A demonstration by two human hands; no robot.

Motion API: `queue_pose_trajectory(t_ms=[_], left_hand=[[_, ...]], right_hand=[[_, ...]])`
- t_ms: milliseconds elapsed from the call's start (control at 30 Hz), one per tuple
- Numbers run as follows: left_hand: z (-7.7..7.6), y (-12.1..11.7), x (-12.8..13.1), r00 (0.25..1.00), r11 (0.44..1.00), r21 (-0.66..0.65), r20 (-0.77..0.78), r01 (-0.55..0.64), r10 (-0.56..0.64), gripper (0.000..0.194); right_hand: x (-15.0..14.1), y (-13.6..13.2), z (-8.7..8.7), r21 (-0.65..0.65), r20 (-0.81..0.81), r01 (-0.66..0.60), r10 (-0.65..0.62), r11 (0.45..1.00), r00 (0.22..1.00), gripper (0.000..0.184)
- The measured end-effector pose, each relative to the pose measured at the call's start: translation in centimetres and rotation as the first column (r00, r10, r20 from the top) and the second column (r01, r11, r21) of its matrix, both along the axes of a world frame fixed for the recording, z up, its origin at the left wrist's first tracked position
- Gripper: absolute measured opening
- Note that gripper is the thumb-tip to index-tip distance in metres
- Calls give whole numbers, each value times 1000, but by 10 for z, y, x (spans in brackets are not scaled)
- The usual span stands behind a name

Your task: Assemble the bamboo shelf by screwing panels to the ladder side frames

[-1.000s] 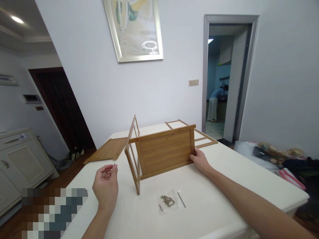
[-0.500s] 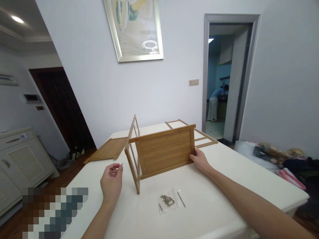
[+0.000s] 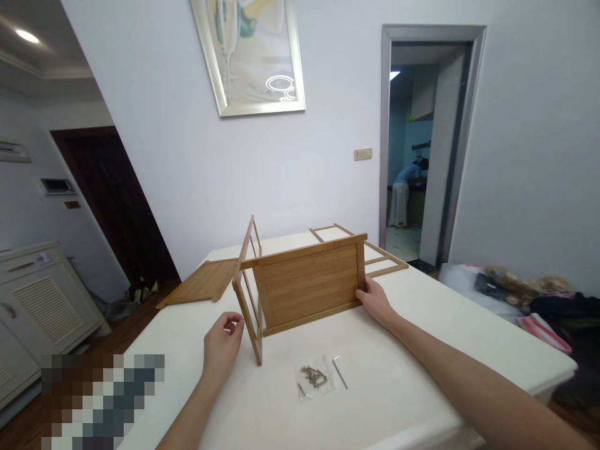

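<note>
A wooden shelf panel (image 3: 309, 281) stands on its long edge on the white table. Its left end meets an upright wooden side frame (image 3: 247, 312). My right hand (image 3: 375, 300) grips the panel's lower right corner, thumb on the near face. Just left of the side frame, my left hand (image 3: 224, 340) is closed in a pinch, fingertips at the frame's outer edge. The small screw in that pinch is now mostly hidden. In front of the panel lie a clear plastic bag (image 3: 323, 390) with several screws (image 3: 313, 375) on it and a hex key (image 3: 340, 373).
Another wooden panel (image 3: 201, 284) lies flat at the table's left. A second wooden frame (image 3: 387, 270) lies behind the shelf panel at the right. The white table (image 3: 403, 400) stands near the wall. Through the doorway a person (image 3: 400, 194) bends over a counter.
My left hand has moved right with the screw, up to the side frame's outer edge. The right hand keeps its hold on the shelf panel.
</note>
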State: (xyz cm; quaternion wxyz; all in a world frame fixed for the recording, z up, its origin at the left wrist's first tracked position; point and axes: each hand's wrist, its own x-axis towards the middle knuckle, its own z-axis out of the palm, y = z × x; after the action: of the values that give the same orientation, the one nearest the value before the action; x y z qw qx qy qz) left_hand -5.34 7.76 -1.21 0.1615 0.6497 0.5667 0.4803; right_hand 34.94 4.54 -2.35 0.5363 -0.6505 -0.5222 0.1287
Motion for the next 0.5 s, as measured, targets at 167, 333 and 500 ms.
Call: queue_pose_trajectory(t_ms=[167,333,500], left_hand=[[-4,3,0,996,999,-29,-92,12,-15,20],[-4,2,1,989,998,-56,-145,35,-43,12],[-7,3,2,979,992,-106,-186,63,-82,12]], right_hand=[[0,1,-1,6,1,3,-3,1000,1000,49],[1,1,-2,20,-2,0,1,1000,1000,51],[0,1,-1,21,-3,-1,1,1000,1000,52]])
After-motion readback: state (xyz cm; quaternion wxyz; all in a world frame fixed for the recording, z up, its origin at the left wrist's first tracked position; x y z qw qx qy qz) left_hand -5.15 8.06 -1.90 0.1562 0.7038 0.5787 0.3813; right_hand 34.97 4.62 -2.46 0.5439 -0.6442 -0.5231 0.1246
